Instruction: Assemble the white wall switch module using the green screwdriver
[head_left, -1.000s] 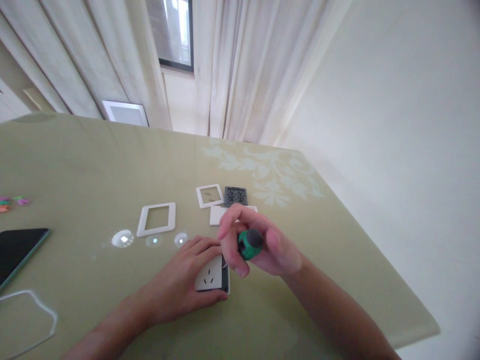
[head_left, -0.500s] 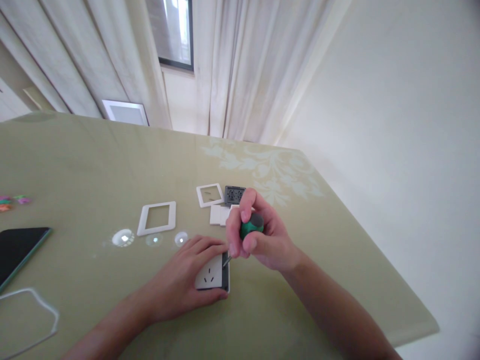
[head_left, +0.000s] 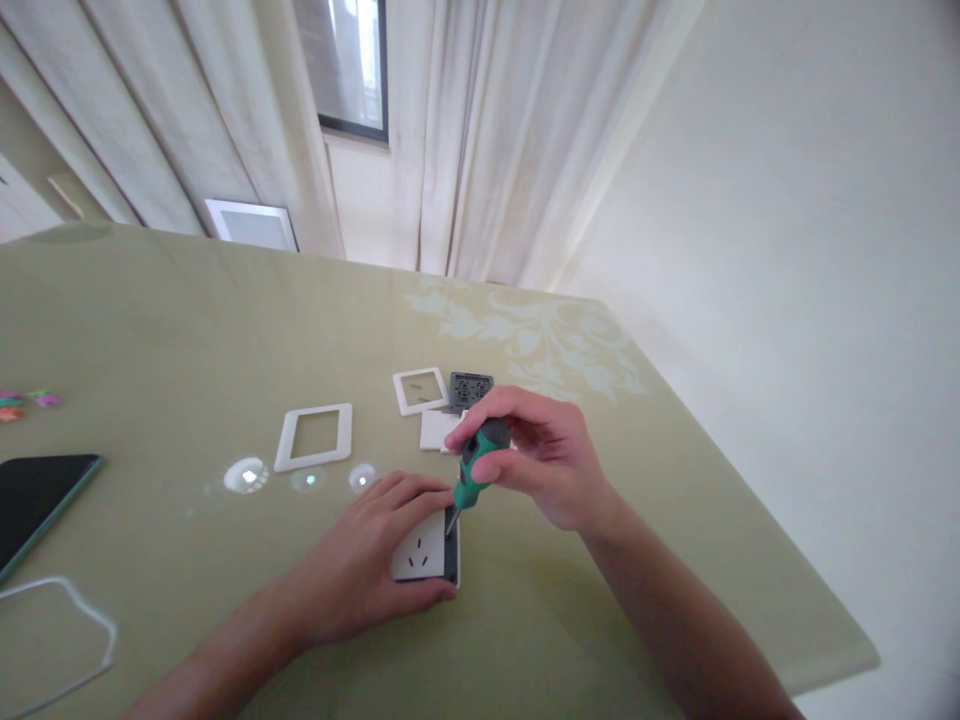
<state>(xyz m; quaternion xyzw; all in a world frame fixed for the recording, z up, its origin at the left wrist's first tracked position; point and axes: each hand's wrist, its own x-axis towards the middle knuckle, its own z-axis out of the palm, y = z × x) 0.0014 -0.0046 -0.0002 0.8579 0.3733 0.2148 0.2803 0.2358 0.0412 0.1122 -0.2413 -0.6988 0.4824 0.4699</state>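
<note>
The left hand (head_left: 360, 570) lies flat on one white socket (head_left: 420, 550) near the front edge of the table (head_left: 187, 320), fingers closed around its sides to pin it down. The right hand (head_left: 551, 460) is clamped on one green-handled screwdriver (head_left: 474, 470), whose tip meets the socket's dark right edge. By the look of it, the socket's face is not yet off, so the prying is barely begun. Farther back lie two white frames (head_left: 313, 436), one dark grey insert (head_left: 470, 388) and small white plates, their count hidden by the hand. At far left sits one dark tablet (head_left: 34, 500).
</note>
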